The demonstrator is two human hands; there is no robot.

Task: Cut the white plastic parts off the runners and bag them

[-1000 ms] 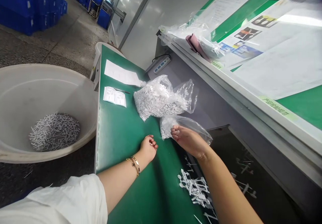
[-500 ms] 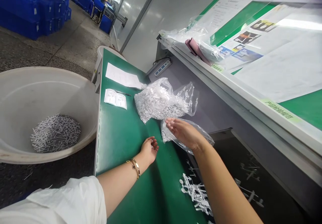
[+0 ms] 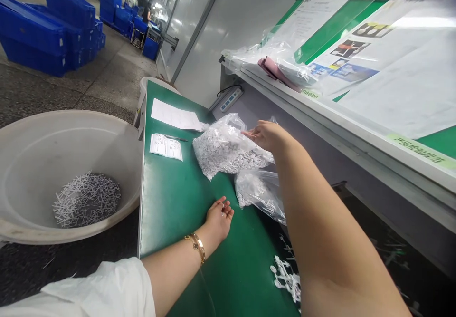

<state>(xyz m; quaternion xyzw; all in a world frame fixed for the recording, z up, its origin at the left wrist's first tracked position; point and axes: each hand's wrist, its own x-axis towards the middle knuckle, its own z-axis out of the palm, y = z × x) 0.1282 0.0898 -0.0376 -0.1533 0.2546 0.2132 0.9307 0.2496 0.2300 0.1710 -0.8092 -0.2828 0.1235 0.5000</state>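
My left hand (image 3: 219, 218) rests palm up over the green table, its fingers curled around small white plastic pieces (image 3: 223, 206), of which only bits show. My right hand (image 3: 265, 135) is raised beside the top of a large clear bag (image 3: 228, 146) full of small white parts. Its fingers stretch out to the left with nothing visible in them; whether they touch the bag I cannot tell. A smaller clear bag (image 3: 254, 188) of white parts lies below, partly hidden by my right forearm. White plastic sprues (image 3: 287, 279) lie near the table's right side.
A big round tub (image 3: 21, 165) stands left of the green table (image 3: 171, 184), with thin white sticks (image 3: 89, 198) at its bottom. Papers (image 3: 174, 113), a small booklet (image 3: 166, 147) and a pen lie at the far end. A shelf ledge (image 3: 342, 122) overhangs the right side.
My right hand has risen from the smaller bag to the top of the larger one. My left hand stays curled in nearly the same place. The view has tilted up slightly.
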